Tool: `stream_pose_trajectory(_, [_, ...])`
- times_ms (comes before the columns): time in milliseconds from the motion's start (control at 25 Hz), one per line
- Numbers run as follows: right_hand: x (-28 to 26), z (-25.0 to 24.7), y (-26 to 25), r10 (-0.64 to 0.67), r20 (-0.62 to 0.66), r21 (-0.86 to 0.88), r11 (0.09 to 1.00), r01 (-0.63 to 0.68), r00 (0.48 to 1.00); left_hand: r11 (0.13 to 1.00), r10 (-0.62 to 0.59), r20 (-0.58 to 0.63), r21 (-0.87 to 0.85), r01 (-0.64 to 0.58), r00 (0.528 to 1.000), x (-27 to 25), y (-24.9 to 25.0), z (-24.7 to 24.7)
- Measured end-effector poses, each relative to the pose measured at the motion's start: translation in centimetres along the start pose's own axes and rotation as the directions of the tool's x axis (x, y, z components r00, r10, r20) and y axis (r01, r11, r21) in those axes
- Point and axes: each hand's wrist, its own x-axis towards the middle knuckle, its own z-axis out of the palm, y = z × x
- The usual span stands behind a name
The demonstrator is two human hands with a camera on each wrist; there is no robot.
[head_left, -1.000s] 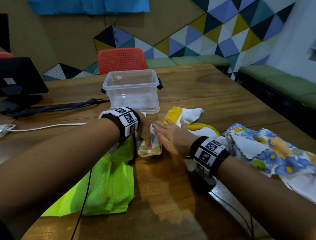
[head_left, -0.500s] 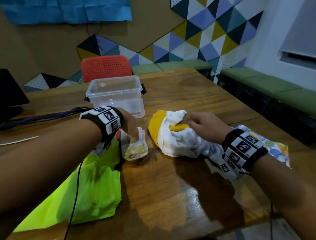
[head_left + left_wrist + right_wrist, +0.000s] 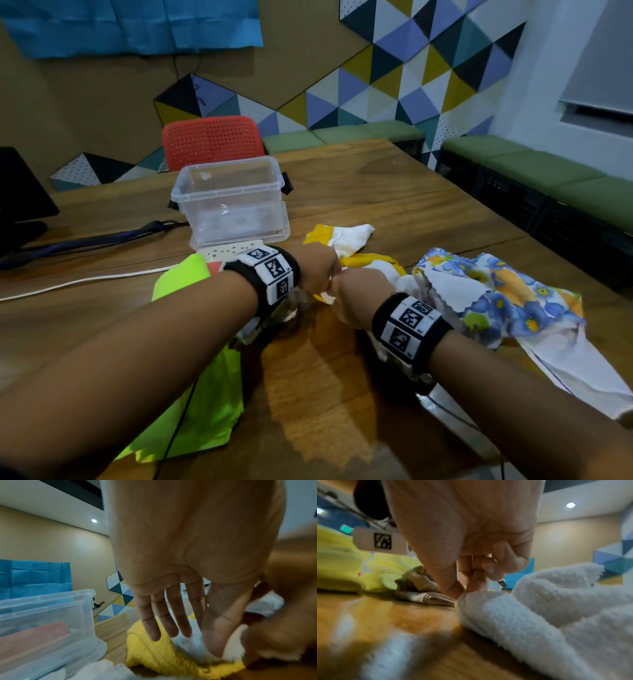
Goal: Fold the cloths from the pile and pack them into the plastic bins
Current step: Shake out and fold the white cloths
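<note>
A yellow-and-white towel point(image 3: 346, 236) lies crumpled on the wooden table point(image 3: 428, 212), right of the clear plastic bin point(image 3: 233, 205). Both hands meet at its near edge. My left hand point(image 3: 320, 274) pinches the towel point(image 3: 154, 655) between thumb and fingers point(image 3: 163, 622). Beside it, my right hand point(image 3: 352, 294) pinches the white terry edge point(image 3: 505, 615) between thumb and curled fingers point(image 3: 476, 580). A small folded cloth point(image 3: 428, 597) lies on the table left of the right hand, mostly hidden under my left wrist in the head view.
A neon green cloth point(image 3: 205, 394) lies under my left forearm. A floral blue-and-yellow cloth point(image 3: 496, 298) is heaped at right. A white power strip point(image 3: 233, 248) and cables run left of the bin. A red chair point(image 3: 212, 140) stands behind the table.
My left hand has let go of the small folded cloth and moved right to the towel. My right hand has come back toward me with the towel edge, so the two hands now touch.
</note>
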Motion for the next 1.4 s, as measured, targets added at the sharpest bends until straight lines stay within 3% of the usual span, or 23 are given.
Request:
stream_pose_trajectory(80, [-0.2,-0.6,0.9,0.076,-0.089,0.144,0.988,-0.063,0.993,1.0,-0.006,-0.027,0.015,0.006,1.0,0.5,0.0,0.4])
stream_pose_trajectory(160, [-0.2,-1.7,2.6,0.197,-0.253,0.371,0.924,-0.093,0.947,0.999,0.0,-0.154,-0.032,-0.005,0.988,0.7,-0.6,-0.4])
stream_pose_trajectory(240, [0.1,-3.6,4.6,0.333,-0.302,0.572,0.813,-0.11,0.893,0.99,-0.003,-0.31,-0.137,-0.041,0.951,0.8,-1.1,-2.4])
stream_pose_trajectory(360, [0.5,-6.1,7.1,0.404,-0.332,0.71,0.702,-0.055,0.852,0.957,-0.009,-0.504,-0.255,-0.139,0.864,0.7,-1.1,-6.9])
stream_pose_trajectory(440, [0.3,-7.4,8.2,0.406,-0.41,0.738,0.673,0.036,0.817,0.929,-0.03,-0.594,-0.313,-0.196,0.804,0.4,-0.9,-9.8])
stream_pose_trajectory(520, [-0.1,-8.0,9.2,0.389,-0.461,0.708,0.703,0.066,0.797,0.895,-0.06,-0.631,-0.377,-0.238,0.774,0.3,-0.8,-11.9])
stream_pose_trajectory(680, [-0.4,-8.8,11.3,0.407,-0.409,0.734,0.679,0.029,0.817,0.879,-0.067,-0.71,-0.374,-0.295,0.701,0.5,-1.1,-14.5])
stream_pose_trajectory(840, [-0.7,-10.0,14.2,0.474,-0.385,0.728,0.683,-0.055,0.792,0.871,-0.106,-0.823,-0.347,-0.347,0.558,-0.1,-1.6,-17.1])
stream_pose_trajectory(880, [-0.9,-10.6,15.2,0.503,-0.389,0.736,0.674,-0.069,0.772,0.866,-0.114,-0.821,-0.358,-0.349,0.559,-0.6,-1.7,-17.8])
stream_pose_trajectory(920, [-1.0,-11.1,16.3,0.546,-0.388,0.754,0.651,-0.085,0.743,0.86,-0.109,-0.793,-0.377,-0.342,0.6,-1.2,-1.7,-18.5])
stream_pose_trajectory(1040, [-0.7,-12.5,19.0,0.668,-0.4,0.791,0.597,-0.131,0.627,0.891,-0.042,-0.494,-0.413,-0.191,0.869,-3.3,-1.0,-19.7])
stream_pose_trajectory(1080, [-0.4,-12.9,19.5,0.694,-0.415,0.788,0.598,-0.149,0.589,0.897,-0.03,-0.398,-0.416,-0.152,0.917,-3.6,-0.8,-19.9])
stream_pose_trajectory(1120, [-0.1,-13.2,19.8,0.719,-0.417,0.784,0.594,-0.179,0.556,0.882,-0.023,-0.363,-0.447,-0.152,0.932,-3.7,-0.5,-19.9])
stream_pose_trajectory(1200, [0.5,-13.3,19.6,0.765,-0.381,0.785,0.564,-0.254,0.52,0.782,-0.035,-0.407,-0.58,-0.229,0.913,-3.5,0.2,-19.8])
stream_pose_trajectory(1320, [1.3,-11.2,17.6,0.797,-0.282,0.822,0.488,-0.293,0.535,0.501,-0.181,-0.463,-0.803,-0.324,0.868,-2.8,1.1,-19.8])
stream_pose_trajectory(1400, [1.5,-9.2,15.8,0.8,-0.337,0.782,0.531,-0.326,0.496,0.385,-0.226,-0.43,-0.863,-0.326,0.874,-2.4,1.0,-19.8])
